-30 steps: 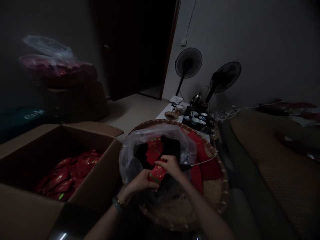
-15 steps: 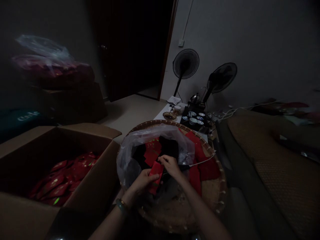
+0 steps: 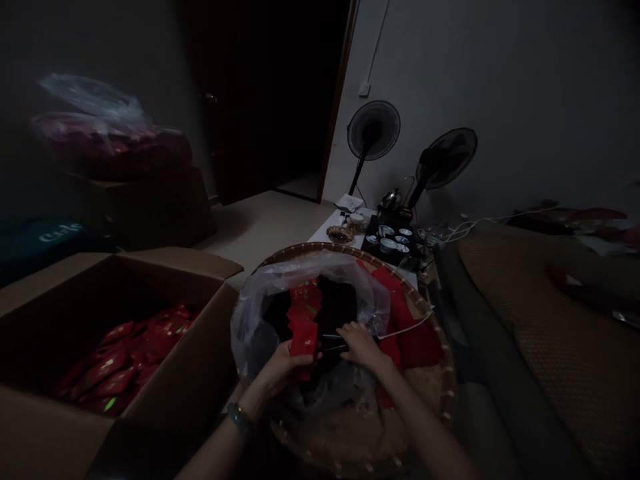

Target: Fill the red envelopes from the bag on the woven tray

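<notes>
My left hand (image 3: 286, 365) is closed around a small red packet (image 3: 304, 338) with faint gold marks, its thumb across the lower part. My right hand (image 3: 364, 347) is over a dark, bar-shaped corded tool (image 3: 331, 342), fingers bent around it; its exact kind is too dark to make out. From its right side a white cord (image 3: 407, 328) runs to the basket's rim. More red packets (image 3: 305, 298) overlap in a row just beyond, on black material inside a clear plastic bag (image 3: 250, 313). All this rests on a round woven basket tray (image 3: 345, 448).
At left stands an open cardboard box (image 3: 173, 267) holding many red packets (image 3: 120, 360). Red cloth-like pieces (image 3: 417, 333) lie on the tray's right. Beyond are small bowls (image 3: 387, 245), a kettle (image 3: 391, 199) and two fans (image 3: 374, 130). A woven mat (image 3: 500, 287) lies right.
My right hand has left the red packet and moved right and down onto the dark corded tool. My left hand still holds the packet, now more upright and slightly left.
</notes>
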`<state>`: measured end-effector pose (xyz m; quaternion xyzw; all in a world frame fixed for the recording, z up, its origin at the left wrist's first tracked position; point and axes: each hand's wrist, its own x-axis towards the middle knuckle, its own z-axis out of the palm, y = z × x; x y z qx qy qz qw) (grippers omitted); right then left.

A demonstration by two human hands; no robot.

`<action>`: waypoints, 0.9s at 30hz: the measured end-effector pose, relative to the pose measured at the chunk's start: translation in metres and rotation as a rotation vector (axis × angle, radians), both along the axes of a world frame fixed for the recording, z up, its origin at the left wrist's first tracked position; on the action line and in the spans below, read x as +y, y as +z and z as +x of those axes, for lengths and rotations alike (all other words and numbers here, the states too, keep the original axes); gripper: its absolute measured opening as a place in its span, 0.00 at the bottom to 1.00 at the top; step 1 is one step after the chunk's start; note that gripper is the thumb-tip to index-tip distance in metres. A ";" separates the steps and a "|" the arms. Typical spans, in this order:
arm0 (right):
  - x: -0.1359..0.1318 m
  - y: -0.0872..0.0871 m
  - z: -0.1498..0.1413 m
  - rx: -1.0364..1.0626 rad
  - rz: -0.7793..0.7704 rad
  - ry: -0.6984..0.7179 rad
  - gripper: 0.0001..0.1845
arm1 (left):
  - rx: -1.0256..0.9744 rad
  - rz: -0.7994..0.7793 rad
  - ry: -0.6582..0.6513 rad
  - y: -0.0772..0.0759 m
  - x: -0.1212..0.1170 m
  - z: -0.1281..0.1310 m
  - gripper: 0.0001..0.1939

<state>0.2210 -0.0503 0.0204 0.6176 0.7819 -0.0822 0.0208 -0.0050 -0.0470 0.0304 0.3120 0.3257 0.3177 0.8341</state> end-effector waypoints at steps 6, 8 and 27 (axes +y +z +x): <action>0.010 0.018 0.025 0.488 -0.009 -0.076 0.32 | 0.035 0.063 0.035 0.003 0.002 0.001 0.25; 0.010 0.030 0.032 0.650 -0.001 -0.101 0.33 | 0.053 0.078 0.030 0.004 0.002 0.007 0.25; 0.010 0.059 0.025 0.850 -0.042 -0.170 0.19 | 0.149 0.227 -0.119 0.001 -0.004 0.072 0.22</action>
